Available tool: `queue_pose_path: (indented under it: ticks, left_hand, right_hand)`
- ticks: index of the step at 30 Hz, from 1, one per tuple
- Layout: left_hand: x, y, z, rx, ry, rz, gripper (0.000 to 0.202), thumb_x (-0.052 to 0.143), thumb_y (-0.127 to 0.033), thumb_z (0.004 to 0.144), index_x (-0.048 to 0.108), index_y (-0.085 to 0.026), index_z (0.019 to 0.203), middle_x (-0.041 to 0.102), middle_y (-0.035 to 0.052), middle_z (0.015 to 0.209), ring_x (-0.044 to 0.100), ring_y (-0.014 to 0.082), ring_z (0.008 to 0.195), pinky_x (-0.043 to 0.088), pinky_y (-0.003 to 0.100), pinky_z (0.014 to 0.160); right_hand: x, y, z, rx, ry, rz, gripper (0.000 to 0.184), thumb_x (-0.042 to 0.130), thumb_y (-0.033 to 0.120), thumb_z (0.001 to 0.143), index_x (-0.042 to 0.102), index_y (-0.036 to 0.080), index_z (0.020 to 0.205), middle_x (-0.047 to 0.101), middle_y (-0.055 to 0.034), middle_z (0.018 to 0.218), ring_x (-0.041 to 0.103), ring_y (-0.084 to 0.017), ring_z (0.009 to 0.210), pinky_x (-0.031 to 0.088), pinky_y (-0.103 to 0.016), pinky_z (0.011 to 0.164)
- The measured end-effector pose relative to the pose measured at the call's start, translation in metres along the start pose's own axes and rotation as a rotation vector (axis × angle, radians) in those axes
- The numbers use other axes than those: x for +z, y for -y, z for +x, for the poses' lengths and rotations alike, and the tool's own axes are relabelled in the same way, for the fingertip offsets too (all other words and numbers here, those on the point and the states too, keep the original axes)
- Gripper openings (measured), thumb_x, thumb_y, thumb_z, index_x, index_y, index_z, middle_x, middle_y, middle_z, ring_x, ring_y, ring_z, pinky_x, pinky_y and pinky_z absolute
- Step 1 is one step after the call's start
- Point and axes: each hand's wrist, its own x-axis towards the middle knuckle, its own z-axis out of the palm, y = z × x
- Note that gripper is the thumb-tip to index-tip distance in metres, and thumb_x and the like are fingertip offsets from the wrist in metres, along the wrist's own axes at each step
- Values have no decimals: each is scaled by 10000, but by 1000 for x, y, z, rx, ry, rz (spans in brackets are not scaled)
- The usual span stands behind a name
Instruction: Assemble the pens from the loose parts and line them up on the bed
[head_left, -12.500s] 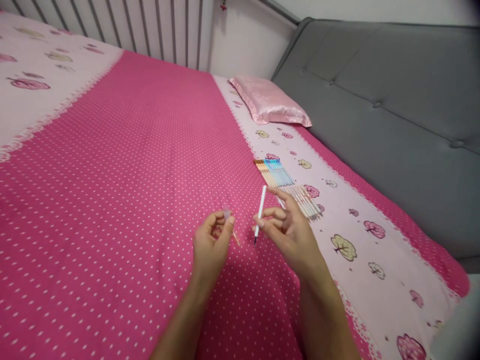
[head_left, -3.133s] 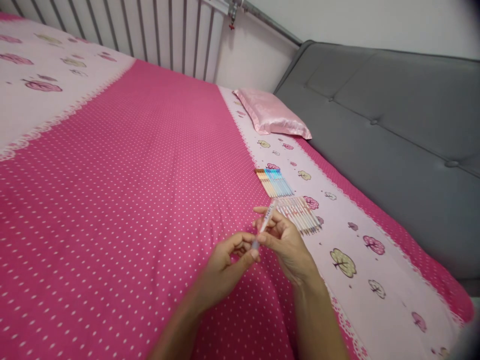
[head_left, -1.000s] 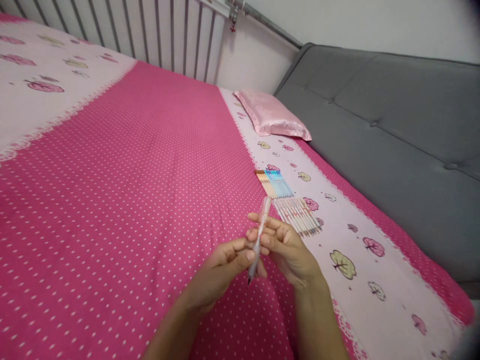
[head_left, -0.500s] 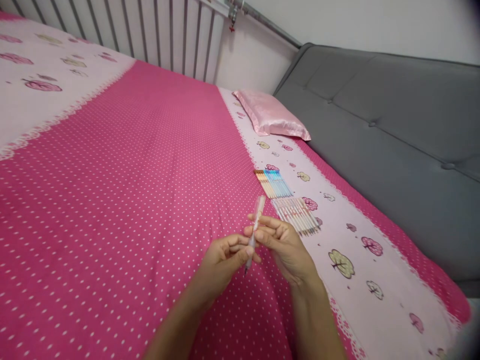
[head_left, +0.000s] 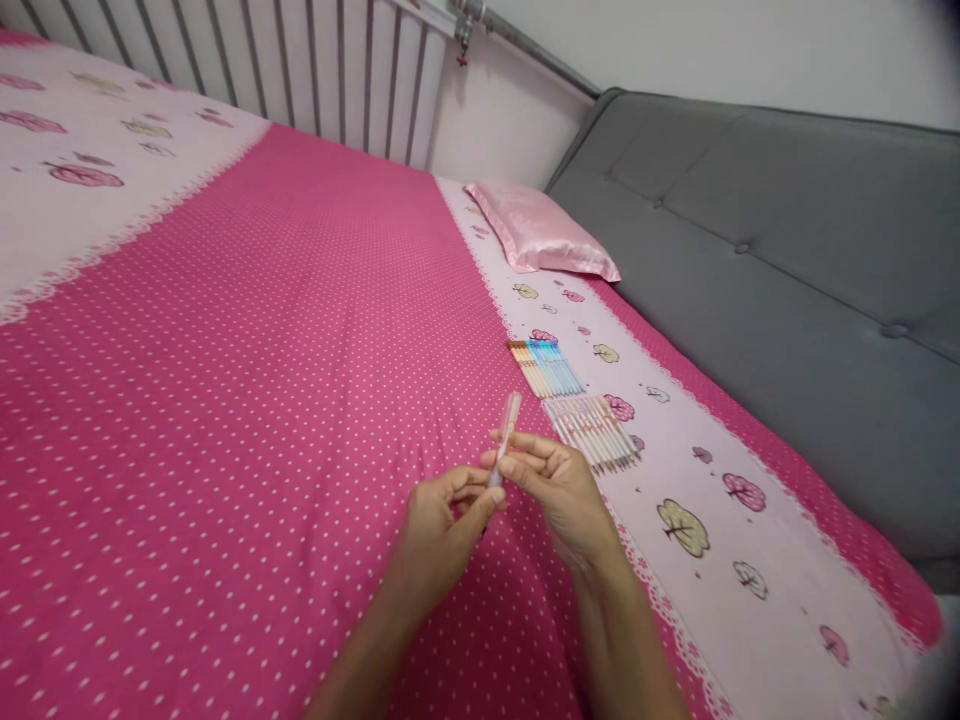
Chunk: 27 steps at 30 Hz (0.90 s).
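Note:
A slim clear pen (head_left: pixel 505 432) stands nearly upright between my two hands, above the pink dotted bedsheet (head_left: pixel 247 350). My right hand (head_left: pixel 559 488) pinches the pen's barrel with thumb and fingers. My left hand (head_left: pixel 439 525) is closed around the pen's lower end, where the tip is hidden behind its fingers. Just beyond my right hand, a row of pens (head_left: pixel 574 405) lies side by side on the sheet's pale border, blue and orange caps at the far end.
A pink satin pillow (head_left: pixel 540 232) lies at the head of the bed. A grey padded headboard (head_left: pixel 765 290) runs along the right. White slatted rails (head_left: pixel 300 60) and a wall stand at the back.
Earlier the right hand held a thin white refill and the left a small clear piece. Now both hands hold one clear pen; over the last second its tip has slipped behind my left fingers.

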Motion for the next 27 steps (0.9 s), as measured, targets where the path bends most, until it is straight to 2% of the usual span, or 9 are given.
queue_pose_path:
  ticks: [5,9,11,14,18,21,27]
  left_hand:
    - [1,0,1,-20,-19,-21,239,583,-322,781,665,-145,921,663,54,752,588,154,669,465,275,615]
    - [-1,-1,3,-21,-61,-168,256,602,-329,772,651,-160,958,679,61,828,618,163,739,486,288,689]
    - [-1,-2,3,-31,-126,-259,273,624,-332,755,645,-158,965,679,69,865,624,173,783,491,298,721]
    - [-2,-3,4,-76,-252,-363,317,664,-347,716,636,-151,965,672,64,850,621,172,782,494,305,731]
    - [-5,-4,6,-93,-374,-394,300,698,-347,685,637,-160,911,652,25,811,594,127,745,478,260,737]
    - [-7,-2,6,-72,-378,-420,280,698,-351,692,630,-170,894,634,10,823,576,114,754,467,245,742]
    - [-8,4,8,-59,-370,-444,263,704,-357,691,622,-186,874,610,-6,822,553,112,796,443,227,743]
  right_hand:
    - [4,-1,0,-7,25,-22,367,738,293,678,614,177,1003,721,-55,837,678,-170,736,523,-280,655]
    - [5,3,-2,-53,113,-173,400,708,271,712,592,212,1089,656,-69,1087,615,-180,1001,472,-339,887]
    - [5,6,-3,-54,138,-254,421,708,268,711,581,214,1109,625,-70,1131,587,-178,1040,450,-347,925]
    - [4,6,-4,17,170,-336,419,704,283,711,567,191,1096,631,-71,1050,608,-173,939,484,-353,854]
    - [5,4,-5,47,176,-408,278,665,272,740,588,178,991,627,-33,894,596,-140,808,486,-310,760]
    - [6,3,-6,6,176,-408,187,646,268,753,613,176,912,615,-11,807,576,-123,754,471,-283,723]
    - [10,2,-4,-6,173,-354,223,685,273,712,637,177,908,625,-7,788,575,-115,729,462,-268,703]
